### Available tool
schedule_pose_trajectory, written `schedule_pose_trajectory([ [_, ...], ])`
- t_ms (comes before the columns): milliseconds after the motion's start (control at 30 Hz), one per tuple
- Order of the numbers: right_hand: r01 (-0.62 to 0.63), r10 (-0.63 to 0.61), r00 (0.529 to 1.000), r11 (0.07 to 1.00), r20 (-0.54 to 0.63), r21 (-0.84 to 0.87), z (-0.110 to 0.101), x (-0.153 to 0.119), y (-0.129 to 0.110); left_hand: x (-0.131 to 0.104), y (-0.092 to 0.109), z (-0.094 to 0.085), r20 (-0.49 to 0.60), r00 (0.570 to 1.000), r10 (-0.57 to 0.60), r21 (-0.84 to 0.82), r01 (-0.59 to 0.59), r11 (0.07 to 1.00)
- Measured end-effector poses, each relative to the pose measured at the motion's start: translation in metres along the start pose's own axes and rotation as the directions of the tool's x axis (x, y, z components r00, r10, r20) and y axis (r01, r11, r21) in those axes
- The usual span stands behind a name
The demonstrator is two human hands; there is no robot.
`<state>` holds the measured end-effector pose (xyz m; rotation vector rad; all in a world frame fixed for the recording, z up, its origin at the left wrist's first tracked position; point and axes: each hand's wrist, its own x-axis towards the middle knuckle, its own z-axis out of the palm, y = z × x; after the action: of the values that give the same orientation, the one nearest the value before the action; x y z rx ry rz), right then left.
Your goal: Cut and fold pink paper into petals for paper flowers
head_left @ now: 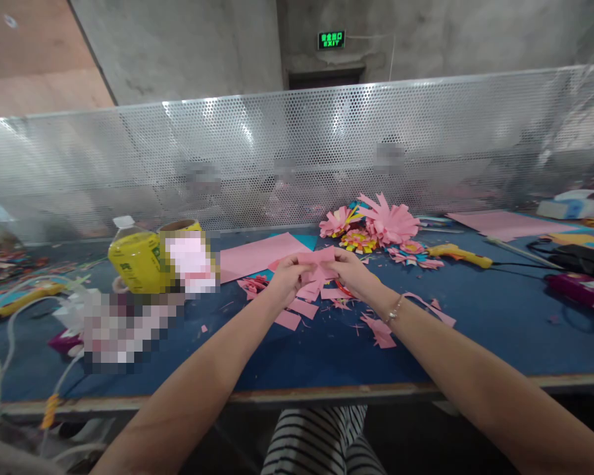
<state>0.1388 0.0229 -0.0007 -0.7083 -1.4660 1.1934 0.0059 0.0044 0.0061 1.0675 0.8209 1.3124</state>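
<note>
Between my two hands a piece of pink paper (pixel 317 258) is held up over the blue table. My left hand (pixel 291 280) pinches its left side with thumb and fingers. On the other side my right hand (pixel 352 269) grips the right edge in the same way. Cut pink paper pieces (pixel 288 319) and thin scraps lie on the table just below. A crumpled pink scrap (pixel 382 332) rests nearer to me, by my right wrist. Something red, perhaps scissors handles, shows partly behind my right hand.
Pink paper flowers (pixel 390 223) stand at the back, beside a yellow glue gun (pixel 462 254). A large pink sheet (pixel 257 256) lies behind my left hand. Left of it is a yellow-labelled bottle (pixel 136 260). A perforated metal screen (pixel 257 158) borders the far side.
</note>
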Motion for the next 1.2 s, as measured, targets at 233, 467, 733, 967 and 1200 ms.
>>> schedule_pose_trajectory([
  [233, -0.115, 0.128, 0.989, 0.979, -0.074, 0.166, 0.002, -0.001, -0.006, 0.002, 0.001, -0.003, -0.093, 0.995, 0.023, -0.063, -0.029, 0.998],
  [467, -0.153, 0.179, 0.981, 0.95, -0.075, 0.272, -0.002, 0.001, -0.009, 0.005, 0.003, -0.005, -0.098, 0.995, 0.024, -0.129, -0.037, 0.991],
  [733, -0.077, 0.094, 0.994, 0.966, -0.059, 0.246, -0.003, -0.001, -0.012, 0.003, 0.005, -0.006, -0.003, 0.996, 0.087, -0.116, -0.087, 0.989],
  [967, 0.054, -0.058, 0.996, 0.997, -0.067, -0.054, -0.008, 0.003, -0.003, 0.001, 0.002, -0.004, 0.024, 0.984, 0.176, 0.083, -0.177, 0.981],
  [1200, 0.072, -0.078, 0.995, 0.993, -0.064, -0.092, -0.009, 0.002, -0.005, 0.003, 0.003, -0.006, 0.004, 0.979, 0.206, 0.111, -0.205, 0.972],
])
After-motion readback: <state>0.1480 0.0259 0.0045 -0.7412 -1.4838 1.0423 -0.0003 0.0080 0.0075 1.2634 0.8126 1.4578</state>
